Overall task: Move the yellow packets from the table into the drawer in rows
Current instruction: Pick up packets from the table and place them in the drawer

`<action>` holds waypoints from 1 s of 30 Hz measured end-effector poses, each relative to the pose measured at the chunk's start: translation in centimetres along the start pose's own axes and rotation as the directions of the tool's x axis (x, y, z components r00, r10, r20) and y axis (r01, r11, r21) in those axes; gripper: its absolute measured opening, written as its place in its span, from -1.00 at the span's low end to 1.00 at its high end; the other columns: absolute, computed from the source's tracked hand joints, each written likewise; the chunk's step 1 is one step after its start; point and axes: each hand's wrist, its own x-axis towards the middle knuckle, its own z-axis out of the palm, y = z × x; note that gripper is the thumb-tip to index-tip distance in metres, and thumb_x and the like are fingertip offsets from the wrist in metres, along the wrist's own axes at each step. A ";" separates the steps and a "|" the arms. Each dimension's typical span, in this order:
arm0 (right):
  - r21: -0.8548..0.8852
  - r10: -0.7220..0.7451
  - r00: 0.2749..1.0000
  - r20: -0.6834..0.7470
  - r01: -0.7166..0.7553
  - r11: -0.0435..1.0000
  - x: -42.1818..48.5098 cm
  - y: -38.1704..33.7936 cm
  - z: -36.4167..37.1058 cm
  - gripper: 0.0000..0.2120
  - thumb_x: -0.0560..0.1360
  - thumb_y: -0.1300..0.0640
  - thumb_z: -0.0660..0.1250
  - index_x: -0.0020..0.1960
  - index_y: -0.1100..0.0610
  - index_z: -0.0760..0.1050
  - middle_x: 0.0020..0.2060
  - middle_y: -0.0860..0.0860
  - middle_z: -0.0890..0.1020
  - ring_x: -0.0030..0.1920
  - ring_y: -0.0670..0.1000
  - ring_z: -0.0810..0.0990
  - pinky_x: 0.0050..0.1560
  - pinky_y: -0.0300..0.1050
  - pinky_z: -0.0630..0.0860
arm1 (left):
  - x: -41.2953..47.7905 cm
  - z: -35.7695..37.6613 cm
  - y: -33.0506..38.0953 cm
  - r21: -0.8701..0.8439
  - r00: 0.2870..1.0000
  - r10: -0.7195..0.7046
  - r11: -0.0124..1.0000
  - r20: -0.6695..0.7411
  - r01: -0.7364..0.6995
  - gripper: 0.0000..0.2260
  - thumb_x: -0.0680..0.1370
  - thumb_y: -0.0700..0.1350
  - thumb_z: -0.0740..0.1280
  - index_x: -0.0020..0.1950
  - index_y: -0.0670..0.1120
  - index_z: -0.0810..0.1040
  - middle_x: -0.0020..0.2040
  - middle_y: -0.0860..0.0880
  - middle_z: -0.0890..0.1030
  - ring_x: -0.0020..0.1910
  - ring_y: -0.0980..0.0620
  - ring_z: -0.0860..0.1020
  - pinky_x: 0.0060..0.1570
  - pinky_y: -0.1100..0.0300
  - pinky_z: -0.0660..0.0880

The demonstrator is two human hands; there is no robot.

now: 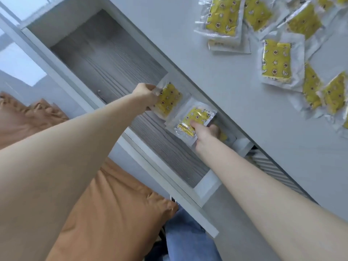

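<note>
Grey drawer (105, 59) open at ten o'clock, left hand (146, 95) pinching first packet (169, 99), right hand (204, 133) gripping second packet (195, 115) beside it inside, spare packets (276, 60) scattered on table (207, 76) at two o'clock.

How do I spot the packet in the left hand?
Look in the open drawer beside the table edge. The right hand holds the nearer packet. Yours is the farther packet, pinched by its clear edge in the left hand.

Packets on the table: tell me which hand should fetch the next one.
Probably right: the right hand sits nearer the table packets than the left hand, though both hold drawer packets.
</note>
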 end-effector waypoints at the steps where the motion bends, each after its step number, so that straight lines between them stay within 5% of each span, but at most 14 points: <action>1: -0.025 0.004 0.999 -0.032 -0.005 1.000 0.2 0.0 0.1 -0.38 0.40 0.12 0.50 0.39 0.18 0.35 0.27 0.05 0.51 0.23 0.16 0.53 0.25 0.07 0.48 | 0.2 0.1 0.0 0.012 1.000 0.015 1.000 -0.022 -0.015 -0.53 0.55 -0.32 0.27 0.44 -0.08 0.35 0.36 -0.09 0.42 0.07 -0.03 0.52 0.07 0.18 0.54; 5: -0.064 -0.015 0.989 -0.145 0.006 0.998 -0.4 -0.1 1.0 -0.51 0.35 0.06 0.54 0.23 0.14 0.51 0.14 0.04 0.61 0.05 0.13 0.62 0.10 0.01 0.57 | 0.6 0.5 -0.3 0.091 0.983 0.106 0.991 -0.148 -0.093 -0.56 0.52 -0.33 0.30 0.37 -0.03 0.45 0.37 -0.06 0.46 0.20 -0.05 0.52 -0.03 0.32 0.42; 11: 0.009 0.004 0.969 -0.245 -0.002 1.000 -1.6 -0.5 1.6 -0.50 0.28 0.06 0.59 0.15 0.15 0.53 0.08 0.06 0.63 -0.10 0.10 0.63 -0.15 -0.12 0.51 | -0.3 1.0 -1.6 0.278 0.960 0.234 0.943 -0.154 -0.185 -0.41 0.46 -0.35 0.31 0.45 0.01 0.33 0.42 -0.09 0.32 0.39 -0.12 0.31 0.34 0.06 0.36; 15: -0.007 0.002 0.968 -0.252 -0.004 1.000 -2.4 -1.0 0.9 -0.50 0.29 0.07 0.59 0.14 0.18 0.50 0.08 0.09 0.62 -0.19 0.08 0.56 -0.28 -0.18 0.41 | -2.0 1.7 -2.4 0.289 0.971 0.208 0.943 -0.121 -0.166 -0.52 0.48 -0.29 0.33 0.36 0.04 0.42 0.34 -0.13 0.33 0.33 -0.12 0.34 0.23 0.12 0.37; 17: -0.032 -0.025 0.963 -0.268 0.017 0.999 -2.6 -1.2 0.3 -0.57 0.33 0.10 0.57 0.13 0.20 0.53 0.04 0.10 0.64 -0.21 0.07 0.55 -0.37 -0.25 0.37 | -2.9 2.3 -2.6 0.215 0.990 0.126 0.970 -0.055 -0.112 -0.55 0.49 -0.24 0.34 0.35 0.04 0.43 0.35 -0.14 0.36 0.11 -0.08 0.51 0.12 0.13 0.49; 19: -0.054 -0.055 0.963 -0.263 0.042 0.998 -2.9 -1.2 -0.2 -0.65 0.36 0.16 0.54 0.09 0.21 0.56 -0.04 0.06 0.65 -0.21 0.04 0.57 -0.32 -0.23 0.45 | -3.7 2.9 -2.8 0.117 1.000 0.011 0.993 0.019 -0.013 -0.56 0.51 -0.24 0.33 0.36 0.04 0.41 0.36 -0.14 0.39 -0.21 0.03 0.54 -0.10 0.15 0.59; 22: -0.057 -0.091 0.961 -0.260 0.079 0.995 -3.2 -0.9 -1.2 -0.73 0.39 0.23 0.50 0.07 0.22 0.58 -0.08 0.06 0.67 -0.14 0.05 0.66 -0.12 -0.11 0.61 | -4.4 4.0 -3.0 -0.003 0.989 -0.131 0.991 0.062 0.131 -0.54 0.53 -0.23 0.31 0.39 0.08 0.38 0.39 -0.13 0.32 -0.30 0.07 0.49 -0.24 0.19 0.60; 25: -0.172 -0.167 0.960 -0.224 0.129 0.977 -3.1 0.0 -2.2 -0.80 0.44 0.24 0.42 0.06 0.14 0.59 -0.02 0.01 0.67 -0.05 0.02 0.65 0.00 -0.10 0.60 | -4.7 4.8 -3.0 -0.190 0.972 -0.217 0.954 0.086 0.230 -0.49 0.53 -0.27 0.31 0.42 0.09 0.36 0.40 -0.13 0.33 -0.31 0.04 0.51 -0.21 0.16 0.62; 30: -0.327 -0.206 0.977 -0.058 0.176 0.928 -3.2 1.0 -3.5 -0.71 0.53 0.25 0.26 0.20 0.03 0.54 0.14 -0.06 0.59 0.14 0.00 0.56 0.06 -0.15 0.49 | -4.6 5.8 -3.2 -0.314 0.979 -0.205 0.929 0.012 0.198 -0.51 0.52 -0.35 0.28 0.41 -0.01 0.40 0.33 -0.12 0.44 -0.23 0.05 0.53 0.10 0.04 0.58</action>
